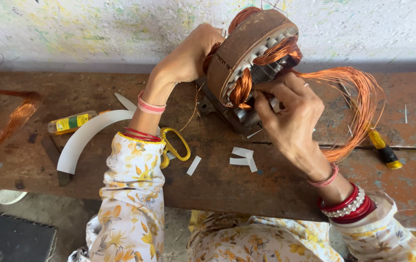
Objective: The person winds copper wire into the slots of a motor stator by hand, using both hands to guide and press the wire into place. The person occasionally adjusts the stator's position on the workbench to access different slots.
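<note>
A rusty motor stator (246,48) stands tilted on edge at the back of the worn wooden surface (276,184), close to the paint-flecked wall (96,24). The left hand (188,56) is wrapped around the stator's outer shell from behind, fingers closed on it. The right hand (293,116) is at the open face, fingertips pinched together on the copper winding (241,90) where it enters the slots. A loose loop of copper wire (358,97) hangs from the stator past the right wrist. Yellow-handled scissors (174,145) lie beside the left forearm. A curved strip of white insulating paper (84,138) and a small yellow bottle (72,122) lie to the left. Small cut paper slips (243,157) lie below the stator. A yellow-and-black tool (385,150) lies at the right, partly under the loose loop.
</note>
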